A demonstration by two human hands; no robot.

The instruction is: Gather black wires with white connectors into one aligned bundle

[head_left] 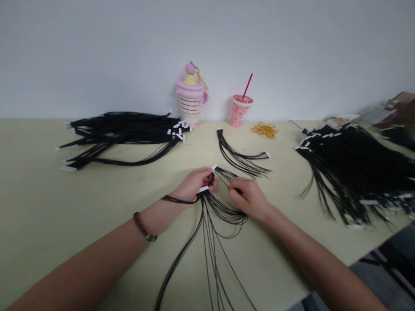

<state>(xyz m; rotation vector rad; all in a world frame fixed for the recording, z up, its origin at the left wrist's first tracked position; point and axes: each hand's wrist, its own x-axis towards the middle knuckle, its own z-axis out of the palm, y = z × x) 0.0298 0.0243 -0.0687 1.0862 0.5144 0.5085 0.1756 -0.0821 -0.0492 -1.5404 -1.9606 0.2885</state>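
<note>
Tabletop (106,198): 2 hands (194,183) (249,196), 2 held connectors (214,168) (203,189)

The left hand (197,183) held black wires (225,208) by their white connectors (203,189), with loose strands trailing toward 6 o'clock. The right hand (248,196), between 3 and 4 o'clock from it, gripped the same strands. From the hands, a wire pile (126,129) lay at 10 o'clock, a lidded mug (190,103) stood near 11, a pink cup (239,113) at 12, and a separate harness (231,151) and rubber bands (264,130) at 1. A larger heap (353,160) lay near 3; items behind it (389,110) were too blurred to identify.
</note>
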